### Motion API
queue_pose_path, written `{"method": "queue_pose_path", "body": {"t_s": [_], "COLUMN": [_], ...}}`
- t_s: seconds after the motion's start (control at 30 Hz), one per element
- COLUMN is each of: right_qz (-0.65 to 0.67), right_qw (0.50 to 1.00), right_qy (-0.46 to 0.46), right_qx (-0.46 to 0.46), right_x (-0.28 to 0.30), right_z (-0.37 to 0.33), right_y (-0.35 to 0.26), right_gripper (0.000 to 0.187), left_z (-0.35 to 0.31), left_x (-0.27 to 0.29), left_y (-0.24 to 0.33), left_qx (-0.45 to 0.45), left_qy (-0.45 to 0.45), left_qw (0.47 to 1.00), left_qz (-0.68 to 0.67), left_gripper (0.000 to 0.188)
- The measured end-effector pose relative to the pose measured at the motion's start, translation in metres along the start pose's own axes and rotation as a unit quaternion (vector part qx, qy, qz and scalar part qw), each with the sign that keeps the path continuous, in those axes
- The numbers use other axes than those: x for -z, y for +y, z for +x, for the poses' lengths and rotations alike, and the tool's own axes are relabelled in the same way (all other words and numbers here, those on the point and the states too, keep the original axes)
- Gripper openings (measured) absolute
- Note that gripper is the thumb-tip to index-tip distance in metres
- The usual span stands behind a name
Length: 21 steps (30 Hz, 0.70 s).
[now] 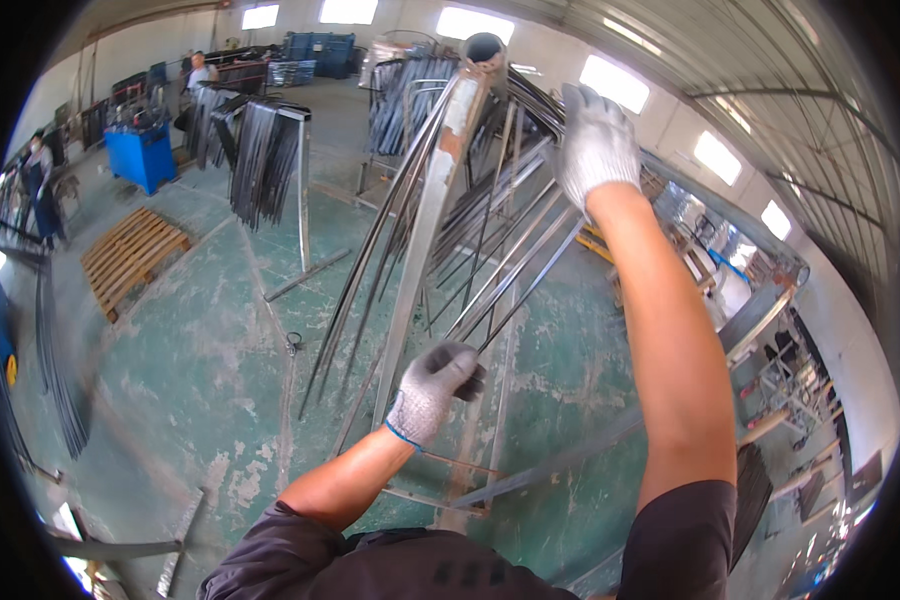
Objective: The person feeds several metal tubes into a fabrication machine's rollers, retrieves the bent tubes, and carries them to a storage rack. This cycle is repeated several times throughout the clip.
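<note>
Thin dark metal strips (530, 245) hang from the top of a worn grey steel rack (432, 210) in front of me. Up at the rack's right side, my right hand (598, 145), in a white knit glove with a grey coated palm, is closed at the upper bend of some strips. Lower down, my left hand (437, 385), gloved alike with a blue cuff edge, has its fingers curled round the lower ends of strips. The exact grip of both hands is partly hidden by the gloves. More strips (370, 250) hang left of the post.
Other racks with hanging strips (260, 160) stand farther back, near a blue machine (140, 155) and a wooden pallet (135, 255). Two people (42, 185) are at the far left. Steel bars of the rack base (550, 465) cross the green floor. Shelving with parts (790, 400) is at right.
</note>
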State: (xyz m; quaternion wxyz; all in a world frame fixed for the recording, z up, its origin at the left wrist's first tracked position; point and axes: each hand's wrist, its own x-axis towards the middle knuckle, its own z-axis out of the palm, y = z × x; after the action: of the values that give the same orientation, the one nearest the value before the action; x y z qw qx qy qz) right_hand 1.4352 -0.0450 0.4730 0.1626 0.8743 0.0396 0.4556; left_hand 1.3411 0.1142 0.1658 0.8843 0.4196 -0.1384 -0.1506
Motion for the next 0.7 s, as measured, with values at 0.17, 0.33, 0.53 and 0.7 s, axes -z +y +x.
{"method": "queue_pose_path", "body": {"t_s": [0.17,0.33,0.53,0.7], "right_qz": [0.159,0.220,0.110,-0.029], "right_qw": [0.979,0.962,0.792,0.560], "right_qy": [0.123,-0.129,-0.307,-0.317], "right_qx": [0.014,-0.096,-0.516,-0.765], "right_x": [0.004,0.032,0.095,0.204], "right_z": [-0.156,-0.398,-0.691,-0.870], "right_y": [0.012,0.006,0.009,0.025], "right_gripper": [0.051,0.029,0.038,0.048], "left_z": [-0.015,-0.049,-0.106,-0.155], "left_x": [-0.002,-0.032,-0.085,-0.160], "left_y": [-0.025,-0.098,-0.174,-0.243], "left_qx": [0.036,0.232,0.358,0.392], "left_qy": [-0.044,-0.175,-0.284,-0.374], "left_qw": [0.997,0.944,0.843,0.768], "left_qz": [0.052,0.158,0.283,0.342], "left_gripper": [0.021,0.025,0.024,0.024]}}
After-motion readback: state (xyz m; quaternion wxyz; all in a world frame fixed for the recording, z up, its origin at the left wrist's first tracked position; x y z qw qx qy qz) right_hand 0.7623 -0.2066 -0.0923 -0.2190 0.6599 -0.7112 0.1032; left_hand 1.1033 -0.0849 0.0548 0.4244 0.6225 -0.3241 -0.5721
